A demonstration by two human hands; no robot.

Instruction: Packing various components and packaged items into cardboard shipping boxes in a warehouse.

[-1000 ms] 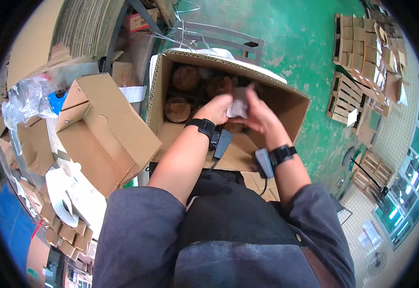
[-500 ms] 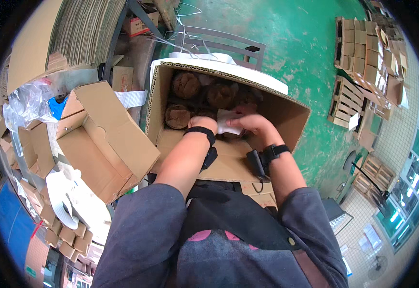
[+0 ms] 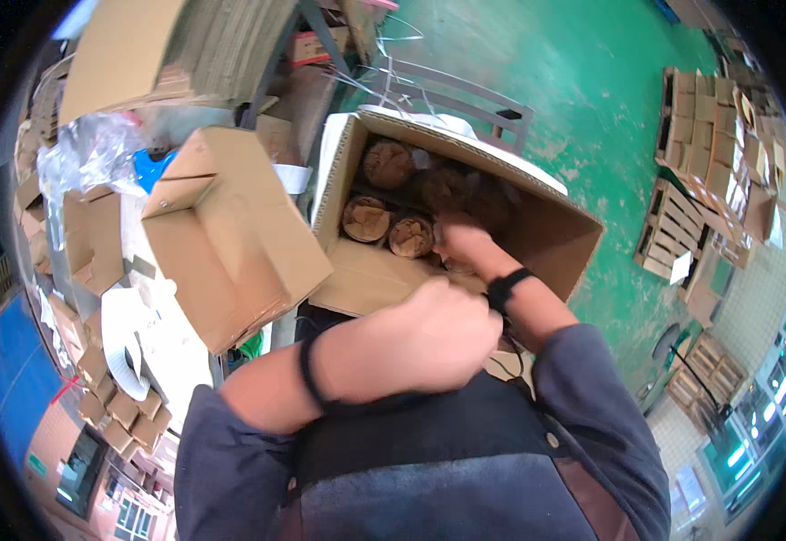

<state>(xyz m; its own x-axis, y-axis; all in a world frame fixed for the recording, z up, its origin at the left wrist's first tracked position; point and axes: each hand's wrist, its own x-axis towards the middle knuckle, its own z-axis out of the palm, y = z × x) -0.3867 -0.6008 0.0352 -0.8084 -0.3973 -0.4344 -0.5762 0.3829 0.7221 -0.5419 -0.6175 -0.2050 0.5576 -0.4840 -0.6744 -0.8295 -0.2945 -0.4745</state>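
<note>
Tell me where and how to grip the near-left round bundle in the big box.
Probably grip the bundle at opposite sides of its rim, since its top is round; come from above, because the box walls rise around it.

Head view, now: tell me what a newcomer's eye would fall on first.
Probably the left hand, large and blurred in front of the person's body, near the close side of the open carton. Next, the right hand reaching into that carton, where round brown items sit in rows. The bright green floor stands out beyond, and another open cardboard box is to the left.
</note>
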